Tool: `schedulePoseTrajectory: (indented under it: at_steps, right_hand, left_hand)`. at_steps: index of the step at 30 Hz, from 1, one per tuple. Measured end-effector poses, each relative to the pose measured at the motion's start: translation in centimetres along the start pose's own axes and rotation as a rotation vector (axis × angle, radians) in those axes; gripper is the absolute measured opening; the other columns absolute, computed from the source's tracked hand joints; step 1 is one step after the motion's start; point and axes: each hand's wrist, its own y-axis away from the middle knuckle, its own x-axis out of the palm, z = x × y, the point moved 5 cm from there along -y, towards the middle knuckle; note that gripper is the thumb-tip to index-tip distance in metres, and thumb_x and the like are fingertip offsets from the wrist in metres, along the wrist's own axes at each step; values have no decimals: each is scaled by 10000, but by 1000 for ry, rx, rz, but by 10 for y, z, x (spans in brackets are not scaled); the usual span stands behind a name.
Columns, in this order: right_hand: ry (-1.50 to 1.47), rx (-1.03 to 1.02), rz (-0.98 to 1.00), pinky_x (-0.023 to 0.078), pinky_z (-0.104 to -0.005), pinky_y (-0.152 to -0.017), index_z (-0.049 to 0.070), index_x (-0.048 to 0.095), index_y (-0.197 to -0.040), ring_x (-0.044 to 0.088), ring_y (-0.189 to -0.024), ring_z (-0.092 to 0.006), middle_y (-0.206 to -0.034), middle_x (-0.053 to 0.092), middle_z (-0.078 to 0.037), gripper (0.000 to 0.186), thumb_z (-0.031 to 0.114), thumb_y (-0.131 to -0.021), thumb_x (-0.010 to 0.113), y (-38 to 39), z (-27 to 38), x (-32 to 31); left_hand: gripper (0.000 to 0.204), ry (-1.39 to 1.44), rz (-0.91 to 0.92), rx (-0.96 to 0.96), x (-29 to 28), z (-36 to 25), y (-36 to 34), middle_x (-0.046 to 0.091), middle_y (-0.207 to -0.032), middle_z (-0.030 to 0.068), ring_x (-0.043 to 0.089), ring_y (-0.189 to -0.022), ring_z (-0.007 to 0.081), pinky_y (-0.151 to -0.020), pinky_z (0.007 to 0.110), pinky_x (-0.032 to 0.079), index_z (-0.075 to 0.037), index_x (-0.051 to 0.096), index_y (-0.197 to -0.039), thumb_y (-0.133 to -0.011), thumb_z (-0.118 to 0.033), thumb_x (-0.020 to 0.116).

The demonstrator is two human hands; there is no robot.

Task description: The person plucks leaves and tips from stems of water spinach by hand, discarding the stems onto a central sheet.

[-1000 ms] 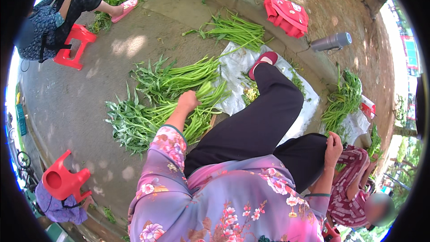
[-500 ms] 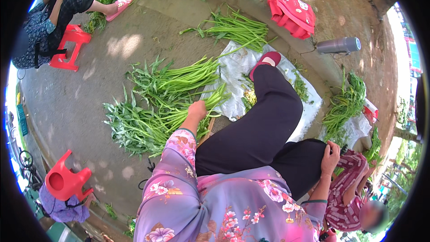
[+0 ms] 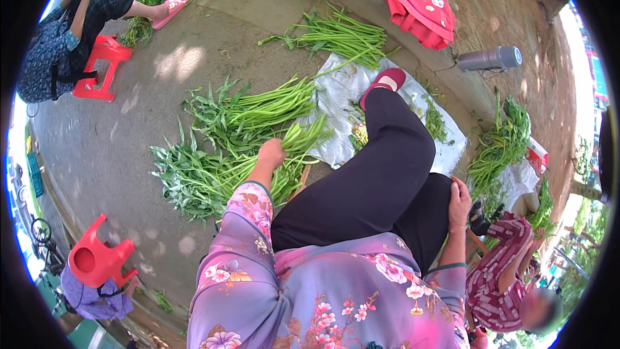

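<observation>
Nearest: wearer's purple-pink floral blouse (image 3: 361, 291), then loose black cloth trousers (image 3: 374, 174), knees apart. R hand (image 3: 459, 201) rests on R knee, grip loose, fingers apart, no item in it. L hand (image 3: 272, 153) is out front w/ grip clamped on a few pale green stems at upper edge of a big bundle of long green leafy-stemmed veg (image 3: 194, 181); finger detail partly hidden. Bundle lies on grey pavement (image 3: 155, 110), leaves to L, stems to R, just beside the L thigh.

Just beyond it, a 2nd long green-stemmed leafy bundle (image 3: 278, 106), laid same way. R of both: crumpled white plastic sheet (image 3: 450, 148) w/ leaf scraps on it, plus wearer's maroon slip-on shoe (image 3: 395, 77). Off to R, nr the curb, a heap of green leafy stalks (image 3: 494, 148); beside it, a person in maroon-and-white patterned clothes (image 3: 500, 284).

Farther: 3rd green-stemmed bundle (image 3: 345, 39) at sheet's far edge; past it, red fabric bag w/ pale print (image 3: 420, 13) and grey cylindrical flask (image 3: 489, 59) by the curb. Far L: red plastic stool (image 3: 103, 68), co-worker in dark blue patterned top (image 3: 45, 58) w/ more greens.
</observation>
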Motion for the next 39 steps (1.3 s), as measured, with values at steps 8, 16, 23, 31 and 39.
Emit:
schedulePoseTrajectory:
  at_steps: [8, 16, 23, 31, 39]
  right_hand:
    - [251, -58, -49, 401, -334, -938, 9, 569, -1154, 550, -1064, -275, -1135, 593, -153, 312, 175, -917, 453, 15, -35, -2]
    - [289, -85, -327, 439, -303, -788, 2, 619, -948, 560, -847, -199, -933, 606, -98, 179, 99, -911, 473, 17, -34, -15]
    - [67, -51, -342, 448, -279, -748, 8, 633, -946, 558, -791, -143, -851, 620, -61, 177, 142, -915, 522, 18, -46, -15]
    - [38, -26, -299, 447, -267, -744, 3, 638, -949, 555, -784, -127, -843, 625, -46, 190, 156, -918, 531, 16, -41, -13]
    - [85, -27, -294, 446, -273, -750, 2, 632, -955, 556, -800, -132, -849, 623, -51, 189, 147, -917, 517, 17, -36, -14]
  left_hand:
    - [262, 21, -30, -52, -4, -5, 1, 642, -988, 182, 608, -961, 332, -823, 412, 494, -49, 645, -938, -723, -198, 660]
    - [393, 0, 10, -28, 14, -23, 6, 631, -1039, 164, 600, -990, 325, -841, 413, 484, -61, 573, -1034, -724, -260, 709]
    - [336, -43, -93, -85, -24, 21, 8, 633, -1029, 167, 602, -982, 334, -844, 422, 480, -60, 575, -1012, -744, -231, 684]
    - [214, -156, -152, -230, -40, 44, 10, 639, -1017, 162, 611, -969, 323, -841, 424, 466, -64, 598, -964, -780, -172, 614]
    - [251, -101, -91, -78, -19, -14, 1, 630, -1043, 155, 596, -992, 323, -840, 422, 473, -64, 585, -995, -767, -162, 625]
